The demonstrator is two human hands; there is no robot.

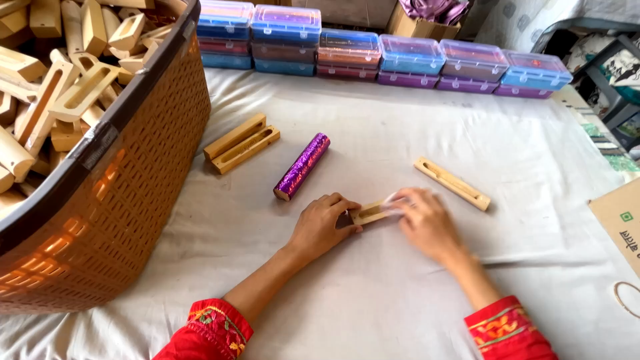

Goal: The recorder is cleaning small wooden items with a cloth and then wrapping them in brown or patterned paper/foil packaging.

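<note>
Both hands rest near the middle of the cloth-covered worktop [373, 293], closed on one slotted wooden piece [369, 213]: the left hand [322, 227] pins its left end, the right hand [427, 223] covers its right end. A purple glitter tube [302, 166] lies just beyond, another wooden piece [452, 183] to the right, two more [241, 143] beside the brown basket [113, 200] at the left edge. Coloured plastic boxes [380, 57] line the far edge.

A pale grey cloth [400, 133] covers the whole work surface, creased and lit by soft, even daylight – a brown woven basket [133, 187] stands at the left, a row of stacked coloured plastic boxes [380, 57] lines the far edge, cardboard [617, 220] lies at right
</note>
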